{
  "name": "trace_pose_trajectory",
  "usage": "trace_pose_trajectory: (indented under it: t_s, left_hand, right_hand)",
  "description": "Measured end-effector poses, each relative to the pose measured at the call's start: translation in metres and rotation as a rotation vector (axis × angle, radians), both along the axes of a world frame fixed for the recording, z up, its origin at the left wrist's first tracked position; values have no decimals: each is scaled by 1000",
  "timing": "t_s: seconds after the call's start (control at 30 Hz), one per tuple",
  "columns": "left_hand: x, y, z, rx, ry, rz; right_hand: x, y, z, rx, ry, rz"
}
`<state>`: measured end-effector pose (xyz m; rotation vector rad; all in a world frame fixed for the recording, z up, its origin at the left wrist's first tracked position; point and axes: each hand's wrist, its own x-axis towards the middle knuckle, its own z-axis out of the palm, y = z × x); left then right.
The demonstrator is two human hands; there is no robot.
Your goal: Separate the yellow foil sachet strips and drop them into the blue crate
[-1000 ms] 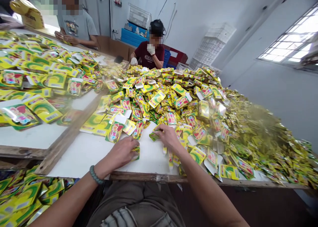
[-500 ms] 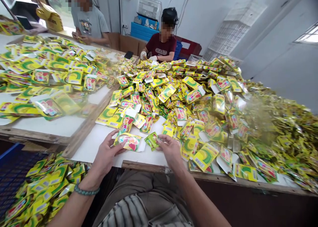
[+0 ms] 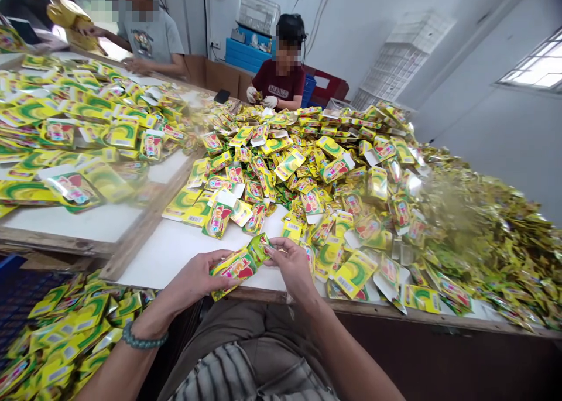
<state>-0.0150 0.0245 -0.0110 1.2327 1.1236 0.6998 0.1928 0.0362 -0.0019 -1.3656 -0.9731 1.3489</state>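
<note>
My left hand grips a small yellow and green printed carton, tilted with its far end up and to the right. My right hand pinches a shiny green candy packet at the carton's upper right end. Packet and carton meet there; whether the packet's tip is inside the carton I cannot tell. Just beyond my hands, another carton with an open white flap lies on the white tabletop. More cartons lie to the right of my right hand.
A wooden strip divides the table. Cartons are heaped on both sides, and a pile of packets rises at right. A blue crate with filled cartons or packets stands lower left. Two people work across the table, one wearing white gloves.
My left hand has tilted the carton, and my right hand has brought the green packet against its end. The person at far left has reached toward a yellow bag.
</note>
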Motion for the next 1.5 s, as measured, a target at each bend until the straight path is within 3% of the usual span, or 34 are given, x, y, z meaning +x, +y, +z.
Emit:
trace_pose_trajectory:
  t_s: [0.1,0.23,0.37,0.5,0.73,0.93,1.1,1.3,1.4,1.5]
  left_hand:
    - [7,0,0,-79,-133,-44]
    - [14,-3,-1,-212,-279,90]
    - [16,-4,-3,-293,-321,155]
    - [19,-2,-4,-261,-295,159]
    - [17,-3,-9,-206,-330,223]
    - [18,-2,-4,-178,-221,155]
    - [17,-2,-11,-118,-243,186]
    - [16,-3,-9,-117,-242,121]
    - [16,-1,-8,-115,-236,132]
    - [19,-1,-8,-130,-259,148]
  right_hand:
    - [0,0,3,32,-56,23]
    - [2,2,2,110,-96,41]
    - [6,9,2,29,48,35]
    - [3,14,1,69,122,-96]
    - [8,8,0,73,-30,75]
    - [5,13,5,179,-40,-43]
    - [5,7,1,166,-162,80]
    - [30,8,23,239,-391,141]
    - [28,7,30,252,-323,62]
    - [16,3,24,260,-192,-26]
